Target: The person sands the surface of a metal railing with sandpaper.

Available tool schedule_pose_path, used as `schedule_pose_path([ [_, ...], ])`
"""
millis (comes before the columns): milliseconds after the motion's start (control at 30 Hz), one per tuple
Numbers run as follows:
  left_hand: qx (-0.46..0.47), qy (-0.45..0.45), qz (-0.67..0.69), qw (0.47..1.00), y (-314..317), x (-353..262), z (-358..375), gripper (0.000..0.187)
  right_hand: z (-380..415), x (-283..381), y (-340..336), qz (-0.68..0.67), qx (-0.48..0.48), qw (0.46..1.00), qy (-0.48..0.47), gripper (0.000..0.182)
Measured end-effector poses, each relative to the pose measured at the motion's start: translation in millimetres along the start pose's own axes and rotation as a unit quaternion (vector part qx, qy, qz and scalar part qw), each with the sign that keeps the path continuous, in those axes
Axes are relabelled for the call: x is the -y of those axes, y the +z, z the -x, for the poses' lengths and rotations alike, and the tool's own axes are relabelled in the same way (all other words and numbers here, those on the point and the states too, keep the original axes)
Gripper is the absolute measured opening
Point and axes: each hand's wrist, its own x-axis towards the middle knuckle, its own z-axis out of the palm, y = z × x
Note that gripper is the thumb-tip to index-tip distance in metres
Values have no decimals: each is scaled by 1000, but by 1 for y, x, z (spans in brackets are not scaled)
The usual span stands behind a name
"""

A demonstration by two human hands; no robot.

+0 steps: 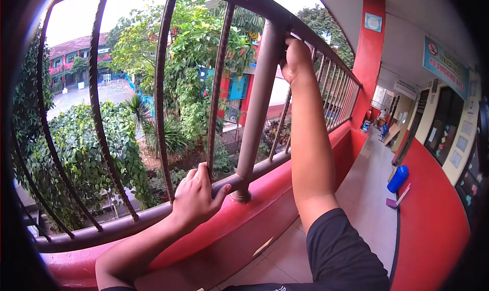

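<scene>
A brown metal railing with a thick round post (259, 97) and thin twisted bars runs across the view. My left hand (196, 197) rests over its lower rail (158, 212), fingers curled over the far side beside a bar and thumb pointing at the foot of the post. Raised high, my right hand (296, 59) is closed beside the top of the post, just under the upper rail (254, 3). Its curled fingers are partly hidden, and I cannot tell what is in them.
Below the railing runs a red ledge (265, 194). The tiled corridor (351, 204) stretches away on the right, with a blue bin-like container (398, 179) and a dustpan (392, 203) along the red wall (433, 214). A person (383, 115) is far down it. Trees and a courtyard lie outside.
</scene>
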Motion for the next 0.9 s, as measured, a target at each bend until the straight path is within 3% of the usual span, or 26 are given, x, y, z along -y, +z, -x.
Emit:
schedule_pose_path([
  [100,5,-5,9,1000,-3,-1,0,52,21,3,-8,-33,-7,998,-53,25],
  [300,7,-11,23,1000,-5,-2,-2,52,21,19,1,-21,53,998,19,22],
  [367,6,-9,35,999,-5,-1,-1,53,36,19,1,-1,-33,998,-62,20],
  [400,7,-10,37,999,-4,0,0,53,56,27,1,32,-29,995,-86,19],
  [467,-6,0,23,1000,-3,2,0,53,86,41,13,273,-88,924,-251,23],
  [500,-3,-2,25,1000,-4,2,0,53,93,45,16,426,-113,847,-296,24],
  [533,-2,-3,21,1000,-6,1,0,55,67,28,13,445,-92,710,-538,26],
  [567,-2,-2,19,1000,-6,1,0,57,66,25,13,533,-27,645,-546,23],
  [700,18,-25,42,999,2,9,5,79,82,-2,-13,625,260,486,-552,21],
  [767,13,-35,48,998,5,13,6,80,68,22,-9,659,262,424,-564,23],
  [800,13,-28,55,998,4,14,5,80,52,37,-3,659,208,466,-552,26],
  [833,13,-20,66,998,3,13,2,79,50,51,5,649,179,548,-497,37],
  [900,62,-46,83,993,-8,8,-1,79,65,40,3,696,213,408,-551,51],
])
